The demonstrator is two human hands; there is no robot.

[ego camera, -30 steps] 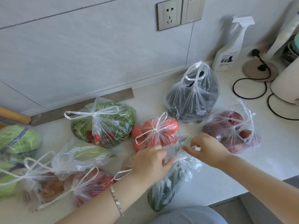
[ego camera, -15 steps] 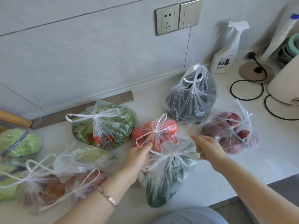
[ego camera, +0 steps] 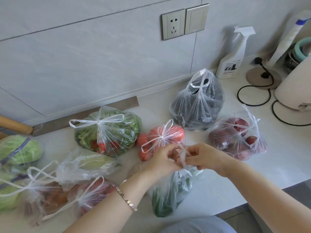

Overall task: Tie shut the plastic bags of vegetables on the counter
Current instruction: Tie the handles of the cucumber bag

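A clear bag of green vegetables (ego camera: 170, 194) lies at the counter's front edge. My left hand (ego camera: 164, 159) and my right hand (ego camera: 203, 157) meet just above it, each pinching one of its white handles (ego camera: 182, 153), which cross between my fingers. Behind my hands sits a knotted bag of tomatoes (ego camera: 161, 137). A knotted bag of leafy greens (ego camera: 109, 132) lies to its left. At the right is a bag of red onions (ego camera: 237, 140), and behind that a bag of dark vegetables (ego camera: 198, 101) with loose handles.
Several more bags lie at the left: corn (ego camera: 89, 163), carrots and red produce (ego camera: 67, 194), cabbages (ego camera: 18, 148). A spray bottle (ego camera: 234, 54), black cables (ego camera: 255, 96) and a white appliance (ego camera: 294, 91) stand at the back right. The counter's front edge (ego camera: 235, 206) runs near my arms.
My hands had pulled the two handles apart sideways; now both have come together above the bag with the handles crossed between them.
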